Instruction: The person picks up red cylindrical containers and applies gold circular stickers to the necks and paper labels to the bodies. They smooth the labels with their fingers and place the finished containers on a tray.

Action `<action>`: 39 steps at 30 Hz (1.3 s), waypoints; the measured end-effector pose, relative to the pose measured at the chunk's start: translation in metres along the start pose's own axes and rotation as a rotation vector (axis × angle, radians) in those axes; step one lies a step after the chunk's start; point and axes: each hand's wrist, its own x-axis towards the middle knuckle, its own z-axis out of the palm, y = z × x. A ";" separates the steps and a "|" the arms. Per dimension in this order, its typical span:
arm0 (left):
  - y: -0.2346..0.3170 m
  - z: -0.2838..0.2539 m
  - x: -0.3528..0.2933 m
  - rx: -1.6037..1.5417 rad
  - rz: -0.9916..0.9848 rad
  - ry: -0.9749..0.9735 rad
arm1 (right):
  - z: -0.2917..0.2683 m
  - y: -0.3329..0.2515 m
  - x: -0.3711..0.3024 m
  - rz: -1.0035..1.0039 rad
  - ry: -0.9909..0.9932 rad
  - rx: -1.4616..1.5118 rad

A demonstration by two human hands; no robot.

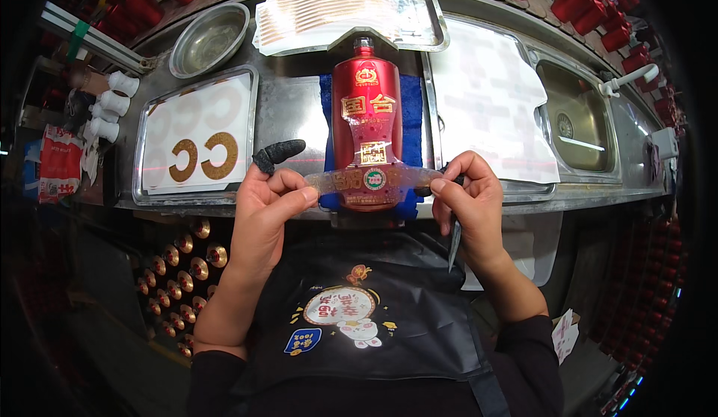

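A glossy red bottle (385, 80) with gold markings lies on a blue cloth (416, 103), its neck pointing away from me. Across the bottle's lower part stretches a curved, translucent decal strip (407, 178). My left hand (263, 211) pinches the strip's left end between thumb and fingers; a black finger cot (286, 152) covers its raised index finger. At the other end, my right hand (479, 211) pinches the strip too. A dark, pointed tool (455, 246), perhaps tweezers, hangs down from that same hand. Whether the strip touches the bottle I cannot tell.
Left of the bottle, a metal tray (140, 155) holds white paper with two gold C-shaped decals (219, 157). A metal bowl (209, 39) and another decal tray (434, 32) stand behind. White sheets (486, 95) and a sink (576, 118) are on the right.
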 end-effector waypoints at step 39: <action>-0.042 0.002 0.052 0.818 0.641 -0.331 | -0.010 0.004 0.053 -0.295 -0.422 -1.071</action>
